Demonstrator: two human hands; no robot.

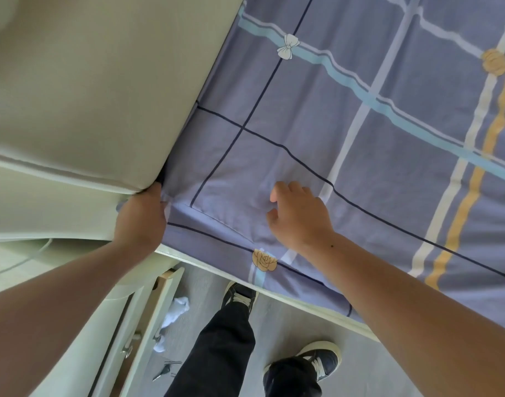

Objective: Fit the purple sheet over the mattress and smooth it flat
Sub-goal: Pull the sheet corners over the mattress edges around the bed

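Observation:
The purple sheet, checked with dark, white, blue and yellow lines, covers the mattress top and hangs over its near side. My left hand grips the sheet's corner where the mattress meets the cream padded headboard, fingers tucked into the gap. My right hand rests on the sheet near that corner, fingers curled loosely on the cloth with soft creases around them. The mattress itself is hidden under the sheet.
A cream bed frame edge runs below the sheet. A cream nightstand with an open drawer stands at the lower left. White cloth scraps and small metal items lie on the grey floor beside my legs and shoes.

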